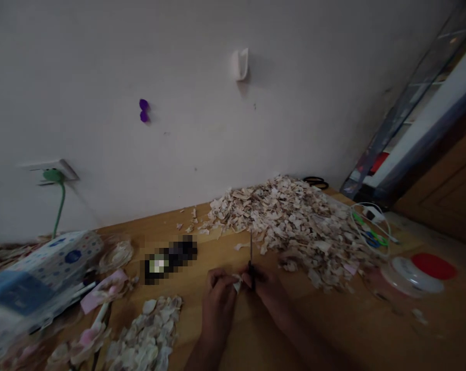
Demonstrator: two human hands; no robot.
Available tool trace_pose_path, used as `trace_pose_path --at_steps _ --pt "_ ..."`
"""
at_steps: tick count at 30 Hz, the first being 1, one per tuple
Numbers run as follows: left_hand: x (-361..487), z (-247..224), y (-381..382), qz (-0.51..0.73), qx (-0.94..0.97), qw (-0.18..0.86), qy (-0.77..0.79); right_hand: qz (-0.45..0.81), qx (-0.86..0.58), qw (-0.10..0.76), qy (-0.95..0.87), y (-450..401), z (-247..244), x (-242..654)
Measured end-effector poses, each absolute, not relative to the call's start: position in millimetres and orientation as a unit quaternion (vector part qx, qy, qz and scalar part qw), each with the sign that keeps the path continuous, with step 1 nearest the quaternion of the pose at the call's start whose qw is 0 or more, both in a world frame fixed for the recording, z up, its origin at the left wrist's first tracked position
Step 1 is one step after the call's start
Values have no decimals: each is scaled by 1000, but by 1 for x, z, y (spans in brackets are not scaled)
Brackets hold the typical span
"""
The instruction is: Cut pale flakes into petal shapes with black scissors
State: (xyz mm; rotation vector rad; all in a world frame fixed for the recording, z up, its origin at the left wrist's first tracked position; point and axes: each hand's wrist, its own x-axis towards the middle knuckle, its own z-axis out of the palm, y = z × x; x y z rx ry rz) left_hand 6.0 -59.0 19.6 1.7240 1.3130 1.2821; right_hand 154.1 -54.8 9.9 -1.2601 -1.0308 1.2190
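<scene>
Currently, the left hand (219, 301) has its grip clamped on a pale flake (237, 284) above the worktop (213, 252); the right hand (269, 291) grips scissors (251, 252), pointing pileward. Fingertips near the blades risk nicks if the flake slips.

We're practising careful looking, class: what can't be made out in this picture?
Head view, pixelated: what the dark object is.
Head view, behind fingers: part of the pale piece at the left hand.
Head view, behind the heap: what the black loops join.
Head view, cut by left edge: part of the spotted box.
</scene>
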Motion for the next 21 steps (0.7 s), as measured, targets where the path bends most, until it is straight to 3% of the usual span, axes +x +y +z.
trace_pose_path --at_steps 10,15,21 --pt "9 25 -55 484 560 442 507 498 -533 541 -418 -57 15 158" --pt "13 22 -53 449 517 543 486 419 -553 536 -481 -62 10 155" --pt "13 17 -49 452 514 543 486 299 -591 517 -541 -68 4 153"
